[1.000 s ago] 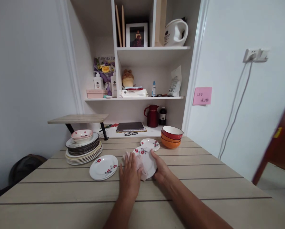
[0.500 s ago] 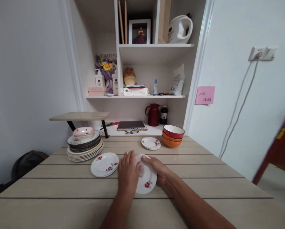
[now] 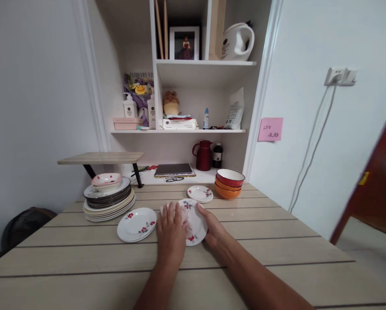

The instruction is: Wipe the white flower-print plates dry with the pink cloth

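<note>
My right hand [image 3: 214, 226] grips the right rim of a white plate with red flowers [image 3: 197, 219], thumb on top and fingers underneath. The plate is tilted above the table. On its left side my left hand [image 3: 171, 230] presses a pale pink cloth [image 3: 186, 221] against the plate, with the fingers over the cloth. Just left of that hand lie stacked flowered plates [image 3: 136, 224]. Farther back are smaller-looking flowered plates [image 3: 200, 193], also stacked.
A tall stack of plates [image 3: 109, 206] topped by pink-rimmed bowls [image 3: 106, 180] stands at the back left, beside a small raised shelf [image 3: 100, 158]. Nested red and orange bowls [image 3: 229, 185] sit at the back right. Glasses [image 3: 174, 179] and a red jug [image 3: 204, 156] are behind.
The plate has turned and come up slightly, showing more flowers near its top. My left hand with the cloth has shifted a little over its left side. The whole view has swung slightly.
</note>
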{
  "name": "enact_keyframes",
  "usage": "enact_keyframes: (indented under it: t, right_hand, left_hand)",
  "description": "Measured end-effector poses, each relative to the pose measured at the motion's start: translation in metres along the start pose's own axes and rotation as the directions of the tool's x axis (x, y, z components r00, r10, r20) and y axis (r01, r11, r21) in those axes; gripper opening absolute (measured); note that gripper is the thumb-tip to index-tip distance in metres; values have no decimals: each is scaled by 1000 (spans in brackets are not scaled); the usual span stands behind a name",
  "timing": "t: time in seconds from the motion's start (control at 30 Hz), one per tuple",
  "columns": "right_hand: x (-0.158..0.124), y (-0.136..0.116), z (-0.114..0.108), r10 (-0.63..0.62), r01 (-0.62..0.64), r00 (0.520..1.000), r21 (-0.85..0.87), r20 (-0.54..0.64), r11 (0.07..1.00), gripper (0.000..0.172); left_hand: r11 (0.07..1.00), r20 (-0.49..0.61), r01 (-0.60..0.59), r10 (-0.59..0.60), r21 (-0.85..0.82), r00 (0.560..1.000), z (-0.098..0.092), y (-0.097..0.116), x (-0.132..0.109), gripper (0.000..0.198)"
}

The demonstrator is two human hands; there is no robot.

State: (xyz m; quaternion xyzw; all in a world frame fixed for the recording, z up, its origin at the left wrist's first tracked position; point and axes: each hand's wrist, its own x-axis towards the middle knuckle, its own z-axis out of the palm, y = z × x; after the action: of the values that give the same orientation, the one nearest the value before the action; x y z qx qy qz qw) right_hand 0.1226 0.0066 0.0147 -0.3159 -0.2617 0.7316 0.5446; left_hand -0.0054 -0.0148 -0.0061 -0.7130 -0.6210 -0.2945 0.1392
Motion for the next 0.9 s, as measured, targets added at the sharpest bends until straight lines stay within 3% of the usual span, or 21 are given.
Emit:
enact_keyframes:
  t: [0.17,0.3,0.43,0.53,0.73,0.8,0.9]
  right_hand:
    - [1,-1,-2,67,-66,998,-12,13,998,45]
    - [3,-2,-2,62,-64,998,56,32,996,46]
    - [5,-7,-1,6,-9,1000,154,19,988,44]
    - [3,-12,0,13,-6,999,185,-35,983,44]
    - [-5,-9,4,131,-133,991,80,33,988,47]
    - [-6,-5,6,130,-131,991,34,20,991,44]
    - [-5,-1,8,111,-111,994,13,-16,994,39]
  left_hand:
    - [1000,-19,-5,5,7,1000,1,1,-4,72]
    - [999,-120,47,-47,-3,992,-10,1,-1,83]
    - [999,-201,-4,-4,-40,979,-18,2,2,68]
    - [986,-159,-154,143,-59,977,-17,4,3,43]
    - [908,73,-374,393,-189,917,-15,13,2,55]
    - [897,117,-390,419,-210,900,-15,15,2,60]
    - [926,100,-332,353,-177,930,-14,16,2,66]
